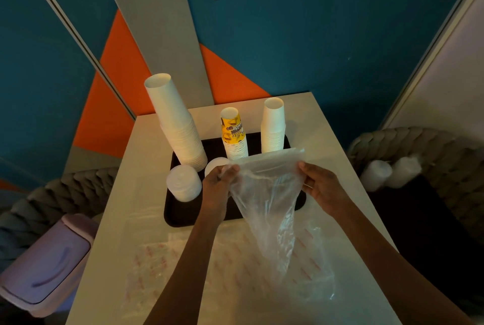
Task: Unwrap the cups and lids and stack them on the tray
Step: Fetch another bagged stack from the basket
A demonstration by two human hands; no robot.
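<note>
A dark tray lies on the white table. On it stand a tall stack of white cups, a shorter stack topped by a yellow printed cup and a third white stack, all upside down. A stack of white lids stands at the tray's front left, and a second lid stack shows just behind my left hand. My left hand and my right hand each pinch a top corner of an empty clear plastic bag that hangs over the tray's front.
Flattened clear wrappers with red print lie on the table near its front edge. Two wrapped white packs lie on the woven seat at the right. A lilac lidded bin stands at the lower left.
</note>
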